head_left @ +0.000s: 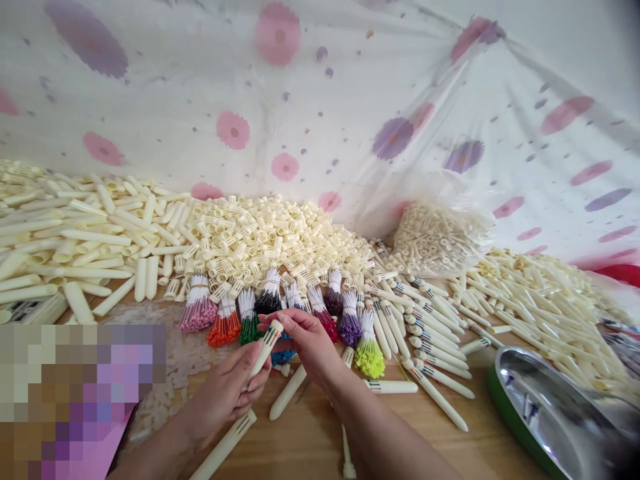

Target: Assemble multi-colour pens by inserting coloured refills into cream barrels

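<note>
The left forearm reaches up from the lower left, and the left hand (225, 395) has its fingers curled round the barrel of a white pen (262, 355), thumb lying along the side, so that the pen slants with its top end up and to the right. The right forearm slants in from the lower right; the right hand (311, 340) is bent over toward the left, thumb and forefinger close together at the pen's top, though I cannot tell whether they grip it. The pen is in the left hand, above the wooden table (400, 433), just in front of the bundles of coloured refills (225, 328). A white tube (226, 445) lies slanted below the left hand, near its wrist.
</note>
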A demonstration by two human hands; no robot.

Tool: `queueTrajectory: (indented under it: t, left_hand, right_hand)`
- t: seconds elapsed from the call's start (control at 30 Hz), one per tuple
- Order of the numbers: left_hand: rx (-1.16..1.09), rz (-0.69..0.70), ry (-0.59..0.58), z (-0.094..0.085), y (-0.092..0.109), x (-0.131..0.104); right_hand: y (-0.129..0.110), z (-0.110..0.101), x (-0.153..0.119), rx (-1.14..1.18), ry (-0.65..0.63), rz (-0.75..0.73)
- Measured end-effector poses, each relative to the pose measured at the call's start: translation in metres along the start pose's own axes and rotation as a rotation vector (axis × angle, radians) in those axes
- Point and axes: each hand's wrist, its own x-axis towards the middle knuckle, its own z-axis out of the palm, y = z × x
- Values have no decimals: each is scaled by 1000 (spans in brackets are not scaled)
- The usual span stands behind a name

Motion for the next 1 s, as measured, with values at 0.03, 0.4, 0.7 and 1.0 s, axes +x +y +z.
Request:
queueTrajectory:
  t: [0.03, 0.4, 0.7, 1.0]
  left_hand:
    - [49, 23, 14, -2, -1, 1]
    - [742, 423, 413, -18, 7, -4]
    - [862, 599, 533, -24, 18, -14]
    - [1021, 339, 253, -28, -6, -34]
  right_hand:
    - [-1, 1, 0, -4, 5, 10]
    - [-2, 32, 2, -56, 34, -121]
    - [-44, -15, -17, -319, 459, -513]
    - [-76, -152, 12, -712, 977, -348]
